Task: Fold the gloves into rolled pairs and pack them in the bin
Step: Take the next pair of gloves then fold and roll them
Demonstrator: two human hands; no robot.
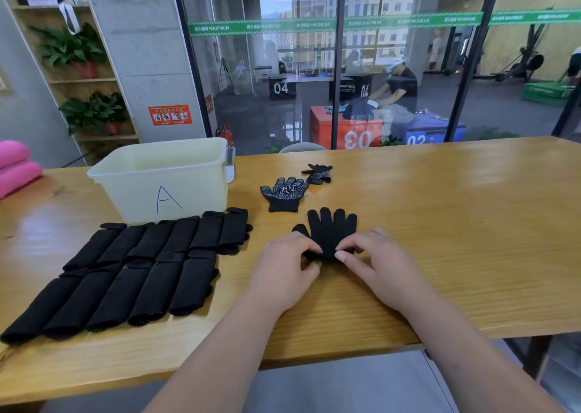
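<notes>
A black glove (330,230) lies flat on the wooden table (456,224), fingers pointing away from me. My left hand (283,268) and my right hand (374,261) both pinch its cuff end, which is curled up into a small roll. Farther back lie a dotted black glove with a white label (284,194) and another dotted black glove (319,173). A pale plastic bin marked "A" (163,179) stands at the back left; its inside is hidden from here.
Several black folded gloves (132,271) lie in two rows at the left in front of the bin. Pink cushions (15,167) sit at the far left edge. A glass wall stands behind the table.
</notes>
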